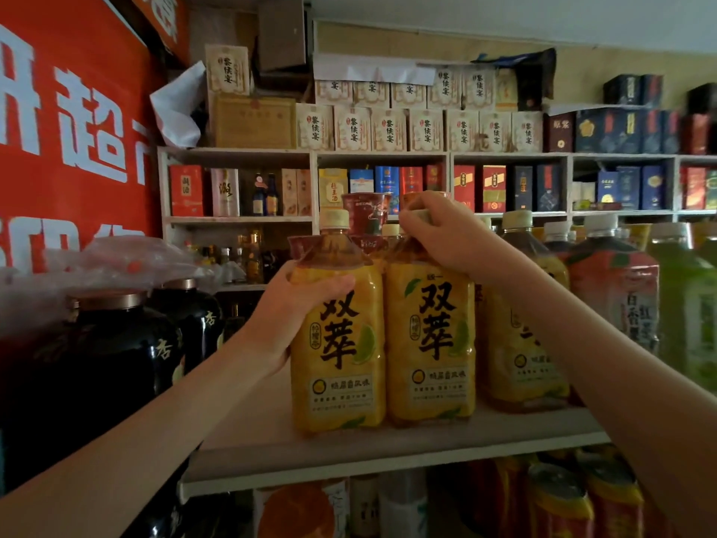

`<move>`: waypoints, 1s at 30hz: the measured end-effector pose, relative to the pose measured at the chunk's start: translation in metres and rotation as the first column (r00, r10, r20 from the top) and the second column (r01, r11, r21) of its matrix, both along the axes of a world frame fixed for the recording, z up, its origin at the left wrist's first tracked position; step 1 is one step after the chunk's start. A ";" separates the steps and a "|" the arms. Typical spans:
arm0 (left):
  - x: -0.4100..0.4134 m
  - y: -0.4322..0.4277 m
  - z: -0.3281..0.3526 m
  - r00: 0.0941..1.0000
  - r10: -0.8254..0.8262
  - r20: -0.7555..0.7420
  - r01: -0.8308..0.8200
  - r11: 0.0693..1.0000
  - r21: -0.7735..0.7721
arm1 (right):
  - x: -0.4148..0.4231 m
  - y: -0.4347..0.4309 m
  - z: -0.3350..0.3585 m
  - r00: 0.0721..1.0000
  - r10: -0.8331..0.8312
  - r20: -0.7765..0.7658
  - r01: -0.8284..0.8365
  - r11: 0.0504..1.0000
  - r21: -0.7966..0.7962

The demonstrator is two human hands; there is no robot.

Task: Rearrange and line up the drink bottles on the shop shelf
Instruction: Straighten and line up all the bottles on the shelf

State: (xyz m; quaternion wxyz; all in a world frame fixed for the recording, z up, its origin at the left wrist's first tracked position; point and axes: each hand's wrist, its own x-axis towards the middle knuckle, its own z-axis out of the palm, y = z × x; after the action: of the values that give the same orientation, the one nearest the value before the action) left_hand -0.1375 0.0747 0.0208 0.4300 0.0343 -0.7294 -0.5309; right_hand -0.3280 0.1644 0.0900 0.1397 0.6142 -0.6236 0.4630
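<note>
Bottles of yellow tea stand at the shelf (388, 446) front: the left hand (289, 310) clasps the left bottle (336, 343), the right hand (438, 236) apparently pinches its three-o'clock neighbour (430, 335) at the neck, so tilting could topple it.

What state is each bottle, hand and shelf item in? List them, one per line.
Left hand: wrapped around the left yellow bottle's shoulder.
Right hand: closed over the second bottle's cap and neck.
Left yellow bottle: upright, capped, label facing out.
Second yellow bottle: upright, touching the left one.
Third yellow bottle: upright, capped, set further back.
Red-label bottle: upright, capped.
Black jars: lidded, standing left of the shelf.
</note>
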 end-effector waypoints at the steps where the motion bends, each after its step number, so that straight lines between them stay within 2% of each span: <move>1: -0.002 0.001 0.000 1.000 0.001 -0.001 -0.001 1.000 -0.005 | -0.002 0.002 0.000 1.000 -0.004 -0.004 0.004 1.000 0.011; 8: -0.015 0.002 0.005 0.991 -0.017 0.134 0.017 1.000 0.002 | -0.016 0.010 0.001 0.996 -0.060 -0.068 0.066 0.994 0.091; 11: -0.009 0.001 0.005 0.977 0.103 0.184 -0.117 0.991 0.072 | -0.013 0.012 0.000 0.992 -0.101 -0.074 0.109 0.987 0.116; 13: -0.007 0.010 0.006 0.949 0.269 0.166 -0.277 0.960 0.027 | -0.008 0.016 -0.005 0.989 -0.107 -0.105 0.114 0.991 0.070; 14: -0.006 0.015 0.006 0.916 0.382 0.121 -0.377 0.924 -0.067 | -0.004 0.017 -0.009 0.986 -0.106 -0.126 0.111 0.993 0.032; 15: -0.006 0.022 0.005 0.861 0.507 0.041 -0.490 0.848 -0.200 | -0.001 0.020 -0.014 0.984 -0.107 -0.144 0.107 0.994 -0.009; 17: -0.007 0.036 0.001 0.720 0.665 -0.196 -0.665 0.582 -0.467 | 0.006 0.025 -0.022 0.976 -0.119 -0.183 0.104 0.990 -0.091; 19: -0.015 0.054 -0.002 0.623 0.693 -0.362 -0.705 0.296 -0.644 | 0.012 0.034 -0.029 0.963 -0.142 -0.227 0.109 0.983 -0.149; 20: -0.020 0.063 -0.004 0.589 0.703 -0.399 -0.695 0.188 -0.694 | 0.014 0.039 -0.032 0.958 -0.146 -0.246 0.109 0.981 -0.159; 21: -0.027 0.072 -0.006 0.568 0.709 -0.417 -0.681 0.120 -0.723 | 0.015 0.045 -0.035 0.953 -0.147 -0.266 0.107 0.981 -0.162; 24: -0.054 0.101 -0.013 0.557 0.703 -0.442 -0.649 0.036 -0.760 | 0.002 0.068 -0.048 0.941 -0.115 -0.320 0.067 0.985 -0.158; 27: -0.082 0.126 -0.024 0.592 0.696 -0.407 -0.618 0.066 -0.784 | -0.020 0.092 -0.061 0.950 -0.063 -0.307 0.026 0.992 -0.126; 30: -0.124 0.153 -0.034 0.637 0.697 -0.329 -0.568 0.136 -0.812 | -0.058 0.127 -0.073 0.954 -0.070 -0.293 0.049 0.996 -0.079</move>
State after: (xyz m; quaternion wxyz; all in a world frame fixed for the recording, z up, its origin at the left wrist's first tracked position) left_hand -0.2615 0.2278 -0.0129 0.5173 0.1497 -0.8287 0.1528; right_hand -0.3861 0.2918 0.0172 0.2668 0.6521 -0.5970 0.3836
